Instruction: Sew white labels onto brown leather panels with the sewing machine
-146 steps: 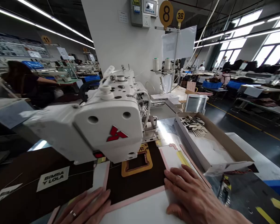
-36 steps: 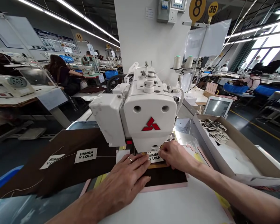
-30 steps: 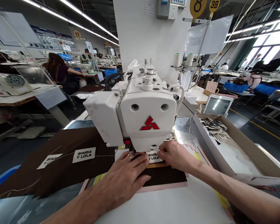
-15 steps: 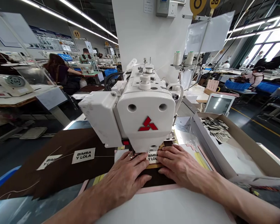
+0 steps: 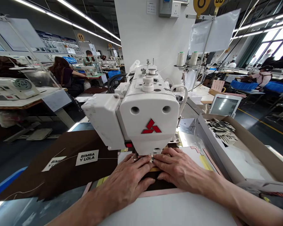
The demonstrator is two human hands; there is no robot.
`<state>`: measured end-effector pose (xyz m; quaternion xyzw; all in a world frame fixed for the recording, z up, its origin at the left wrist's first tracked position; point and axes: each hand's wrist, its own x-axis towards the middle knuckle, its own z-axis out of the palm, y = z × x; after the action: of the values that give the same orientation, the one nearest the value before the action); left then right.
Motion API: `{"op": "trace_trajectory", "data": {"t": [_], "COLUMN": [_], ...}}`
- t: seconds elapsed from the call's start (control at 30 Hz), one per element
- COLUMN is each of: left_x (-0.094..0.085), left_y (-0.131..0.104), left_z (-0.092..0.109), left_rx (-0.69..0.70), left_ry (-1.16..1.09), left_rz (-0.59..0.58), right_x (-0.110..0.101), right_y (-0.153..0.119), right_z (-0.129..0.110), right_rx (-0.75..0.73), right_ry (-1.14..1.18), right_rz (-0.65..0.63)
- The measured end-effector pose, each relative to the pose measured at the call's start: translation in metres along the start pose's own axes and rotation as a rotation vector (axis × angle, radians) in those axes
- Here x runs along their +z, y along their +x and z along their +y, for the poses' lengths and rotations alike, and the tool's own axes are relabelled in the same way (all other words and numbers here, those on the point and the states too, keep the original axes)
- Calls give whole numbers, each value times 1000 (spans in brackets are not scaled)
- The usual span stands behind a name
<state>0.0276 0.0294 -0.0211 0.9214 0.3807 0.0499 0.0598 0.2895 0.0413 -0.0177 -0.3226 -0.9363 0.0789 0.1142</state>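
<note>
A white sewing machine (image 5: pixel 143 116) with a red emblem stands in front of me. Under its head lies a dark brown fabric piece (image 5: pixel 162 185) in a pink-edged template (image 5: pixel 155 193) with a yellow frame. My left hand (image 5: pixel 129 180) and my right hand (image 5: pixel 179 169) lie flat on the fabric, fingertips meeting over a white label (image 5: pixel 153 158) that is almost fully hidden below the machine head. Neither hand grips anything.
A long brown fabric strip (image 5: pixel 63 166) with sewn-on "BIMBA Y LOLA" labels (image 5: pixel 87 157) lies to the left. A cardboard box (image 5: pixel 240 150) with several loose labels (image 5: pixel 221 128) stands at the right, a small screen (image 5: pixel 224 106) behind it. Other people work at distant tables.
My right hand went from pinching at the label to lying flat on the fabric, and both hands closed in over the label, which now shows less.
</note>
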Motion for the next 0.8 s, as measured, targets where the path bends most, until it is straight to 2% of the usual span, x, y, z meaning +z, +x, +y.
{"op": "trace_trajectory", "data": {"t": [0.17,0.3,0.5,0.67,0.8], "left_x": [5,9,11,11,8], "left_y": [-4,-4,-5,-9,-10], "left_z": [-15,-26,-29,-31,-29], "left_rx": [48,73,80,168,208], "left_ry": [18,15,34,31,30], "left_rz": [57,38,24,143,185], "right_x": [1,2,3,4,5], "right_y": [0,0,-1,-1,-1], "right_z": [-1,-1,-2,-1,-1], "right_rx": [10,17,16,-4,-2], "right_ry": [11,10,10,-7,-22], "right_rz": [-33,-35,-16,13,16]}}
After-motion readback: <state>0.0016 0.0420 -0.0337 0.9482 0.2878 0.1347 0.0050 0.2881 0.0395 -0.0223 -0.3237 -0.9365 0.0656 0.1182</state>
